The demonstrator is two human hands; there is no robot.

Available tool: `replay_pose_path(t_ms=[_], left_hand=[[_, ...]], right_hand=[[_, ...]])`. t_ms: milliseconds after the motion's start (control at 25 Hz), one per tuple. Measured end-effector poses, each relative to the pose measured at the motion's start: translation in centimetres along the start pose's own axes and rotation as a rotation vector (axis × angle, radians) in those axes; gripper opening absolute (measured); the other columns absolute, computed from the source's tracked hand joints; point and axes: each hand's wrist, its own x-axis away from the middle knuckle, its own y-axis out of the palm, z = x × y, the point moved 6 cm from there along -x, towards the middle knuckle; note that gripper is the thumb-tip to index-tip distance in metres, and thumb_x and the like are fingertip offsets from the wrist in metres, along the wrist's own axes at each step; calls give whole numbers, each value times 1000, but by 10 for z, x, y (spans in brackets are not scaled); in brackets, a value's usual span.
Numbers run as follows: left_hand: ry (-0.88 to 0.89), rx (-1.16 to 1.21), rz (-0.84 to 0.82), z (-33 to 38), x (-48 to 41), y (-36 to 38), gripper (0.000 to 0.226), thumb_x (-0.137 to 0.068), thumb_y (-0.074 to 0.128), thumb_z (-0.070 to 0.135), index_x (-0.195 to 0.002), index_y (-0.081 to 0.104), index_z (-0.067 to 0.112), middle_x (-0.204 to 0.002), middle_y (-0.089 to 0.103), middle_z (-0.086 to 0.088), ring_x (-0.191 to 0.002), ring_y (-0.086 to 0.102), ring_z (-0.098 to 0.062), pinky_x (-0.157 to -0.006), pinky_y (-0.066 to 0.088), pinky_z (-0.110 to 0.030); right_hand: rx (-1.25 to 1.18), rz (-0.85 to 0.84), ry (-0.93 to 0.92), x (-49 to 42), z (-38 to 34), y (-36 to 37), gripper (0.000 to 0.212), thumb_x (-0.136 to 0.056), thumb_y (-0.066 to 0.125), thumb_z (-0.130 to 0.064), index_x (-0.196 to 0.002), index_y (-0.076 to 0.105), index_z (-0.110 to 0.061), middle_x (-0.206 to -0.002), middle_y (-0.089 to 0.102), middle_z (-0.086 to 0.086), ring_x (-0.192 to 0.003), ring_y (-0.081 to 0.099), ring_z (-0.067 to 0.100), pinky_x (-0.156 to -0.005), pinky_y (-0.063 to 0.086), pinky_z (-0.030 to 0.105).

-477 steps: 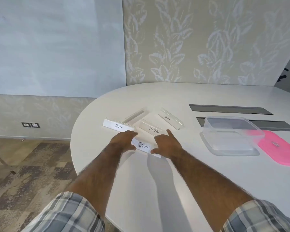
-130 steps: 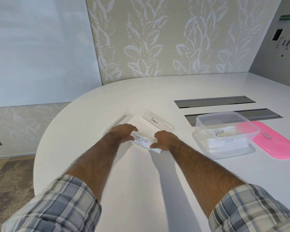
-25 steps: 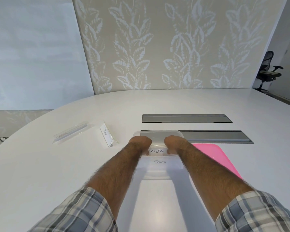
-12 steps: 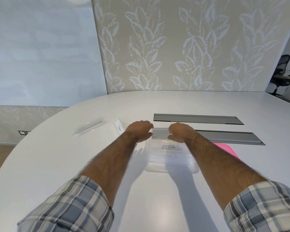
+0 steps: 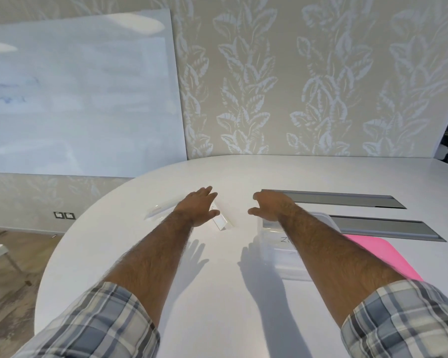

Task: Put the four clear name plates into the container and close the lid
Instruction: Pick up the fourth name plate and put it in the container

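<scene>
A clear name plate with a white card (image 5: 221, 223) stands on the white table (image 5: 217, 293), its left end under my left hand (image 5: 198, 206), which is open with fingers spread just over it. My right hand (image 5: 269, 208) hovers open to the right of that plate, above the far left corner of the clear container (image 5: 274, 254). The container holds name plates; part of a handwritten label shows beside my right forearm. The pink lid (image 5: 378, 254) lies flat on the table to the container's right. An empty clear name plate (image 5: 158, 209) lies left of my left hand.
Two grey cable hatches (image 5: 331, 201) (image 5: 383, 228) are set into the table behind the container. The table's rounded edge curves around on the left, with floor and a wall socket (image 5: 64, 215) beyond. A whiteboard and leaf-patterned wall stand behind.
Both hands have left the container, where the zebra plate now lies, and moved left toward the standing name plate. The view has swung left and tilted up.
</scene>
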Motion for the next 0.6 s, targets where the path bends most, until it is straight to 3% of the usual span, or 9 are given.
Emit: replay_pose_path(t_ms=[240,600], left_hand=[[40,10,-15,-74,-5,0,69,-103,36,51,-159,16,18,-168,6,-3,-154,7,-22,-123,14,-40],[242,-13,-86,-132,-39,31,72,-103,35,51,-160,8,17,-168,0,-5,-155,2,-23,-124,10,-42]], right_hand=[[-18,101,76,-28,-52,-4,70,-90,44,-65,-132,45,-10,-132,53,7,-125,47,28,-98,44,47],[4,50,253,-68,-110,23,75,-90,45,-65,-139,40,-8,-143,46,10,-134,41,29,-106,38,49]])
